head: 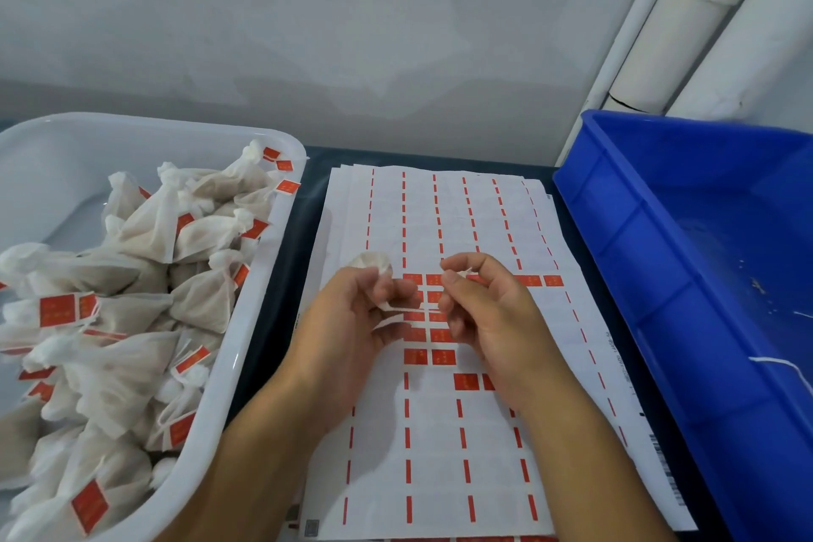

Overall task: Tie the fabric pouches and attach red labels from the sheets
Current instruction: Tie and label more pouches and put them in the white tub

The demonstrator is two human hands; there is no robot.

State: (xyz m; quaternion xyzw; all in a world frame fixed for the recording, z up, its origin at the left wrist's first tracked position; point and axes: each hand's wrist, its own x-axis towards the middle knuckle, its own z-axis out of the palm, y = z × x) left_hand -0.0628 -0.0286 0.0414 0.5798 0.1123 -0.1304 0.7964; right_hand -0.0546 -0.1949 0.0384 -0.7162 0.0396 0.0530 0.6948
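White gauzy fabric, gathered into a small pouch, pokes up out of the left hand, whose fingers are curled round its neck, holding it in the air above the middle of the label sheet. A thin white drawstring runs across from that fist to the right hand, which pinches something small and pale, likely the string's other end, between thumb and forefinger, the remaining fingers loosely bent. To my eye the tying step is under way: the string looks drawn between the two hands, though whether a knot is formed I cannot tell, the fingers hide it.

Directly beneath the hands lies the white paper sheet of peel-off stickers, mostly stripped down to red dashes, with a cluster of red rectangular labels left just under and beside the fingers. Next, I judge, comes cinching the string tight, then freeing one hand to lift a label by its edge and fold it onto the string without letting the neck loosen.

Left of the sheet a white plastic tub is heaped with finished pouches already carrying red tags. On the right stands a blue plastic crate, a stray white thread inside it. All sit on a dark surface against a pale wall
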